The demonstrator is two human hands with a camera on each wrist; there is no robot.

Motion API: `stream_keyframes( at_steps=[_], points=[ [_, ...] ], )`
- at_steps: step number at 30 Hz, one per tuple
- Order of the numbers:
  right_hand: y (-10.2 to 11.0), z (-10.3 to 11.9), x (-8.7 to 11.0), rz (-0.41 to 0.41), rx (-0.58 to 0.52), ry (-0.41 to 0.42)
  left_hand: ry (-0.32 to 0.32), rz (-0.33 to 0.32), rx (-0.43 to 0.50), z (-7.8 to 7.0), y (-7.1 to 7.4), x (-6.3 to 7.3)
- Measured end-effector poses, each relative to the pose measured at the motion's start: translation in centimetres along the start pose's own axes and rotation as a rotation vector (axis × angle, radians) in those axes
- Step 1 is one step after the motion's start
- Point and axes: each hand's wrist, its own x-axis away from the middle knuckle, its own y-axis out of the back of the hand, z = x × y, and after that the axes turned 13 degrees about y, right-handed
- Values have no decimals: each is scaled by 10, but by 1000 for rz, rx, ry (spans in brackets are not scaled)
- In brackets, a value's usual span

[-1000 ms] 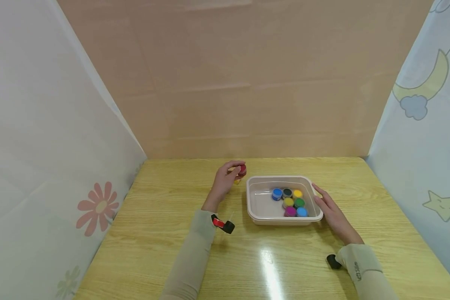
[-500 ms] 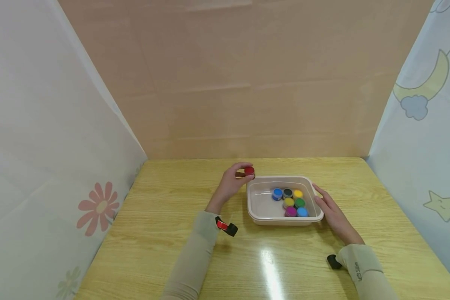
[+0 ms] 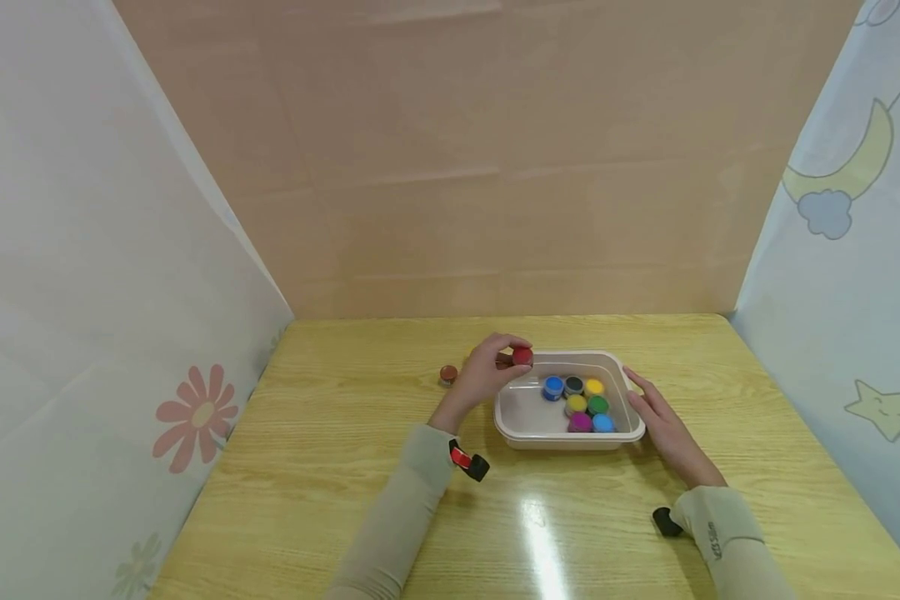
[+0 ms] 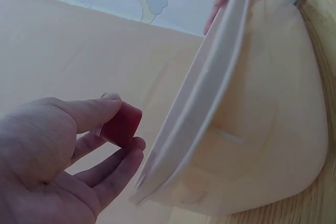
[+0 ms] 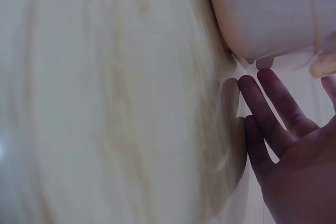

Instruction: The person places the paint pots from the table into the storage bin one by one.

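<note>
My left hand [image 3: 487, 369] pinches a small red paint pot [image 3: 522, 357] between thumb and fingers, over the back left rim of a cream plastic tray [image 3: 521, 417]. In the left wrist view the red pot sits at the fingertips, beside the tray's rim. Several paint pots with coloured lids stand in the tray's right half, among them a blue pot [image 3: 552, 387], a green pot [image 3: 598, 405] and a magenta pot [image 3: 580, 422]. My right hand [image 3: 667, 429] touches the tray's right side, thumb near the rim; the right wrist view shows its fingers [image 5: 286, 100] fairly straight.
A reddish-brown pot [image 3: 447, 375] stands on the wooden table [image 3: 330, 467] left of the tray. An orange bit [image 3: 474, 353] shows behind my left hand. A brown paper wall [image 3: 495, 167] rises at the table's back, with patterned white sheets on both sides.
My left hand has moved right with the red pot, from left of the tray to over its back left rim. A reddish-brown pot now shows behind it. The right hand stays in place.
</note>
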Motion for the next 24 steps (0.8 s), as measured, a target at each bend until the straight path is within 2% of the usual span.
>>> stream_keyframes(
  at_steps=[7, 11, 24],
  points=[
    [-1, 0, -1, -3, 0, 5, -32, 22, -103, -1, -10, -2],
    [-2, -1, 0, -4, -5, 2, -26, 21, -158, -3, -16, -2],
    [-3, -1, 0, 5, -8, -3, -36, 85, -207, -5, -28, -6]
  ],
)
